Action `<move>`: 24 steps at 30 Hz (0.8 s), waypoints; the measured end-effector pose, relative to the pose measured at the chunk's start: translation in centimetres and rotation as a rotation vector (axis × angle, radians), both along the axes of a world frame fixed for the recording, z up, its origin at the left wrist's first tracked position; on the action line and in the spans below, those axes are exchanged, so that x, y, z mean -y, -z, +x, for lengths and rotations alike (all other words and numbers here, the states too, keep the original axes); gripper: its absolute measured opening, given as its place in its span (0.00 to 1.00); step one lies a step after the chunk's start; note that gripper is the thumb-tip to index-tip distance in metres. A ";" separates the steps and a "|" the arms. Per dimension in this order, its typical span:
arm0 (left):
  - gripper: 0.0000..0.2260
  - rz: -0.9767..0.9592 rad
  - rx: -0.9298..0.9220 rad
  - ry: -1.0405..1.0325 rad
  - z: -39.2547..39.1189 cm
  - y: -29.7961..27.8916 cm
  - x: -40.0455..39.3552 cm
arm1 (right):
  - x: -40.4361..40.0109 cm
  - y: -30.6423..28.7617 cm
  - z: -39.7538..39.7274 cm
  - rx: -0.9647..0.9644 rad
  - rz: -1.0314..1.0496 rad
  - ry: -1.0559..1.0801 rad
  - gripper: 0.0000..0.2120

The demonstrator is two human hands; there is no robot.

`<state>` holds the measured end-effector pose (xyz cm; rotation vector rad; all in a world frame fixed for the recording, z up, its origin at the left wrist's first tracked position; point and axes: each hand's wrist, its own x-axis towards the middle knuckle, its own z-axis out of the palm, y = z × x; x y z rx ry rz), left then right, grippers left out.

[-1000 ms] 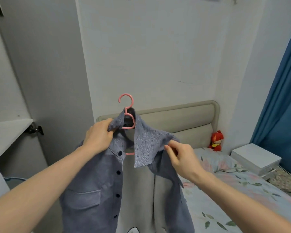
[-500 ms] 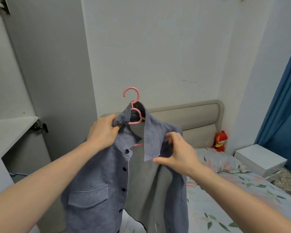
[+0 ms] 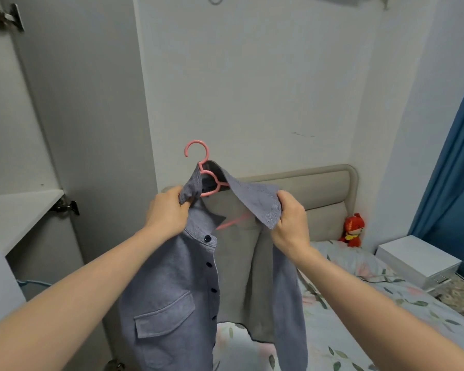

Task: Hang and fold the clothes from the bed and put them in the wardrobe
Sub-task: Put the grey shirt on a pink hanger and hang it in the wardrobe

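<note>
A blue-grey button shirt (image 3: 172,303) with a chest pocket hangs on a pink plastic hanger (image 3: 201,167), held up in front of me over the bed's head end. My left hand (image 3: 169,210) grips the left side of the collar at the shoulder. My right hand (image 3: 289,220) pinches the tip of the right collar flap. The shirt front is open, showing its grey inside. The hanger's hook points up, free of any rail. The wardrobe (image 3: 24,129) stands open at the left.
A bed with a floral sheet (image 3: 359,317) and a beige padded headboard (image 3: 319,188) lies behind the shirt. A red plush toy (image 3: 353,230) sits by the headboard. A white box (image 3: 418,259) stands at the right beside blue curtains (image 3: 456,170). A wardrobe shelf (image 3: 19,210) juts out at the left.
My right hand has moved from the shirt's right shoulder to the tip of the collar flap and closed on it. The shirt and hanger sit slightly higher and further right.
</note>
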<state>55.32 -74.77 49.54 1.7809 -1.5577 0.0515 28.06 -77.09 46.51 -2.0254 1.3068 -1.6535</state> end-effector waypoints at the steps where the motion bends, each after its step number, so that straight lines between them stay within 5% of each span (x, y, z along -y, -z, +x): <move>1: 0.07 0.026 0.013 -0.018 0.1 0.3 0.1 | -0.3 -0.7 0.2 0.025 -0.029 -0.039 0.12; 5: 0.04 0.055 -0.007 -0.009 0.2 0.6 0.7 | -3.3 -0.3 2.3 -0.225 -0.092 -0.244 0.14; 11: 0.05 0.049 -0.014 0.116 -1.0 0.4 0.4 | -5.3 2.7 3.8 -0.588 0.195 -0.356 0.07; 14: 0.02 0.045 -0.028 0.125 0.0 0.8 -0.3 | -5.6 1.9 1.6 -0.912 0.230 -0.281 0.25; 16: 0.07 0.045 -0.017 0.156 1.1 0.9 -0.6 | -5.5 0.6 -0.4 -0.895 0.185 -0.222 0.33; 19: 0.12 0.042 -0.018 0.211 2.0 1.0 -1.1 | -4.1 -2.2 -2.9 -0.643 0.034 -0.161 0.31; 22: 0.12 0.055 0.000 0.274 1.9 1.4 -1.9 | -2.6 -3.1 -3.5 -0.626 0.122 -0.220 0.31; 24: 0.11 0.065 -0.006 0.308 1.6 1.9 -2.4 | -1.7 -1.6 -3.1 -0.687 0.270 -0.233 0.18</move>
